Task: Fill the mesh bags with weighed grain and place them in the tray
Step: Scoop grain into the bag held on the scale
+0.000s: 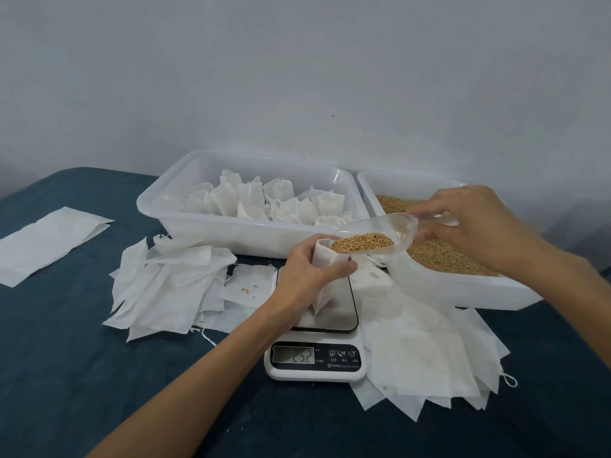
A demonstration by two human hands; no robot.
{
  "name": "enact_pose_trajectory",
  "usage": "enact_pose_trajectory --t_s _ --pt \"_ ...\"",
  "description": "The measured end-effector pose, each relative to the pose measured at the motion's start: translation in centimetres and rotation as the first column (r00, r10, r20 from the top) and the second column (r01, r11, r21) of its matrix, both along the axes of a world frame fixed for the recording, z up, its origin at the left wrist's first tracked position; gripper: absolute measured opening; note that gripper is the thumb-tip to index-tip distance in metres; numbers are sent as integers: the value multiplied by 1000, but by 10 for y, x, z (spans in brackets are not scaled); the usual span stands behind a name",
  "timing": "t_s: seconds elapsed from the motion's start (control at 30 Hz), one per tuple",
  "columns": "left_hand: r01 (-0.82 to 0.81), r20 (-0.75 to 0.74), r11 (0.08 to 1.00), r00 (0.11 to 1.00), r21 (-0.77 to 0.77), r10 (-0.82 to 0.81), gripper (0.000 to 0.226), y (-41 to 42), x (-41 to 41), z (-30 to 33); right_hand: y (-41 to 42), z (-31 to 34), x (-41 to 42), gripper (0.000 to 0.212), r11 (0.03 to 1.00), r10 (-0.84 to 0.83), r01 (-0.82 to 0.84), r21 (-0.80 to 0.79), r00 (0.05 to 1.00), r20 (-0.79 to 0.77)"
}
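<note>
The left hand [309, 269] gripped a small white mesh bag [325, 276] around its upper part, standing it upright on the steel platform of the white digital kitchen scale [315, 338], apparently so the mouth stayed open and the weight could be read as the bag filled. The display showed digits, though they were too blurred to trust.

The right hand [476, 226] pinched the handle of a clear plastic scoop [380, 233] loaded with golden-brown grain [362, 242], its lip tilted down to touch the bag's opening; this looked like the pouring step for this bag.

Behind the scale stood a translucent white plastic tray [251, 233] already holding many filled, upright bags [264, 201], so the task seemed well along. Just right of it sat a second white tub of loose grain [443, 252], close to the scooping hand.

Flat empty bags lay in a pile [172, 289] left of the scale and another pile [426, 355] right of it, within easy reach on the dark blue desk [66, 375]. A folded white sheet [46, 242] lay apart at the far left. A few stray grains rested on one empty bag near the scale.
</note>
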State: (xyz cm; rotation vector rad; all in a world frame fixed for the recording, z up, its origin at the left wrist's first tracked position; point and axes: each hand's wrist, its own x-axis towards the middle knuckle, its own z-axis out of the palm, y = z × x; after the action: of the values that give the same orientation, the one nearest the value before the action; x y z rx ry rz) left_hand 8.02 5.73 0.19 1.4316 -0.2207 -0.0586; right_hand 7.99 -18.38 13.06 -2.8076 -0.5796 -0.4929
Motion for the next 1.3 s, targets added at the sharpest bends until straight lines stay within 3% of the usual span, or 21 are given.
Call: enact_pose_trajectory --t_s 0.23,0.37,0.53,0.77,0.87,0.9,0.97,1.0,1.07,1.13,1.2,1.3 --pt "-29 -15 999 999 14 29 36 1 -1 1 -24 -23 17 21 958 -14 74 276 977 -213" --pt "-36 -6 999 999 29 36 24 2 0 -1 -51 -40 38 21 907 -177 258 331 950 -255" --pt "-62 60 994 997 87 56 19 -1 -2 0 -77 -71 68 23 839 -458 532 119 806 -374" --pt "-98 134 983 988 157 77 29 -6 0 -2 -80 -83 82 24 835 -548 518 -183 762 -344" --pt "-122 149 983 984 140 100 29 -7 -4 5 -68 -78 74 34 817 -570 528 -233 799 -190" --pt "-145 170 981 978 133 121 30 -7 -6 8 -59 -76 69 32 839 -539 522 -153 836 -100" --pt "-184 212 980 963 80 164 31 -2 -7 17 -31 -71 52 20 897 -389 371 239 920 33" --pt "-191 213 981 959 11 185 31 3 -6 21 -15 -70 43 17 870 -302 239 431 950 82" --pt "-221 201 965 948 -141 247 31 19 2 32 16 -73 27 21 720 -133 20 693 985 109" --pt "-312 175 921 918 -233 356 29 40 19 47 34 -79 17 28 552 -22 -52 833 997 78" --pt "-447 117 855 865 -262 488 27 67 41 61 38 -85 13 32 458 -5 -68 886 997 79" --pt "-667 0 727 737 -167 676 27 113 76 76 31 -89 16 37 298 34 -95 950 995 89"
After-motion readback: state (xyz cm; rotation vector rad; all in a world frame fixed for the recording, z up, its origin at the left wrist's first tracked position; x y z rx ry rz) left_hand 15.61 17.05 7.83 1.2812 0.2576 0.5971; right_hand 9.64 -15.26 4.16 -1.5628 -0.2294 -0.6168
